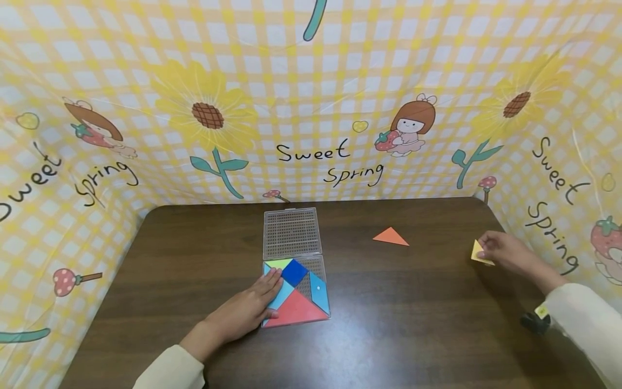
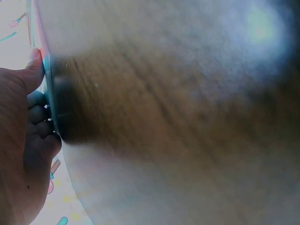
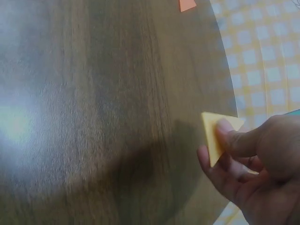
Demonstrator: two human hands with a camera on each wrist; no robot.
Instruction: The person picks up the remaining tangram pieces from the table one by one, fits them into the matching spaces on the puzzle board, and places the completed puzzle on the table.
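A clear plastic tangram case (image 1: 292, 232) lies unfolded on the table, its near half holding flat pieces. Among them are a red triangle (image 1: 297, 310), a dark blue square (image 1: 294, 273), a light blue parallelogram (image 1: 318, 289), a lime green piece (image 1: 279, 263) and a light blue piece (image 1: 284, 295). My left hand (image 1: 245, 308) rests on the left side of that half, fingers extended over the light blue piece. At the far right, my right hand (image 1: 502, 249) pinches a yellow triangle (image 3: 213, 133) between thumb and fingers, above the table in the right wrist view.
An orange triangle (image 1: 391, 236) lies flat on the brown table (image 1: 204, 243), between the case and my right hand. Near my right sleeve is a small black object (image 1: 534, 323). A yellow checked cloth (image 1: 311, 97) stands around the table's back and sides.
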